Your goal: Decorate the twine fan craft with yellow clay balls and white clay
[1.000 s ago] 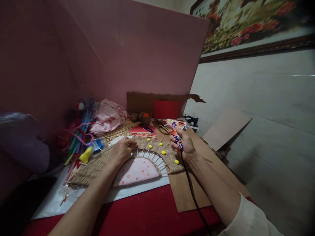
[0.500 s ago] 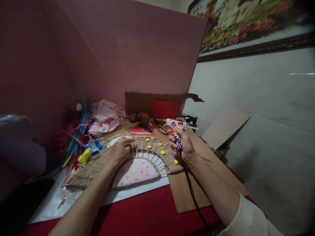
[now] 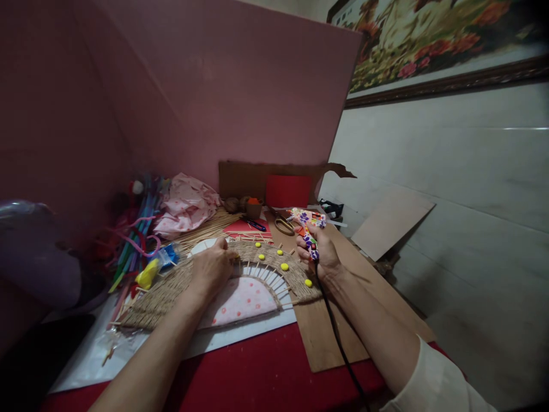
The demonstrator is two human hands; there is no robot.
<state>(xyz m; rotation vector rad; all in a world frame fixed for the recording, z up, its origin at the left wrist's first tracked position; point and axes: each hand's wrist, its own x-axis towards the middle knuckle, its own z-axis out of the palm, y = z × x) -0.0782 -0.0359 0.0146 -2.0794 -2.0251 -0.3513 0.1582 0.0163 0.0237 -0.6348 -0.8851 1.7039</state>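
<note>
Hands: two; glue gun (image 3: 309,224): one; yellow dots (image 3: 284,266): four.

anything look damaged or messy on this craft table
The brown cardboard sheet propped against the pink backboard has a ragged, torn top right corner. Pipe cleaners lie in a loose tangle at the left. Otherwise the left hand rests on the woven half-circle, and the right hand grips the glue gun.

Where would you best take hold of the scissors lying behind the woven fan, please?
Judging by their pose, grip the scissors at the looped handles, which point toward the person, coming from above on the near side. The blades point away toward the red card, and the glue gun in the right hand crowds their right side.
</note>
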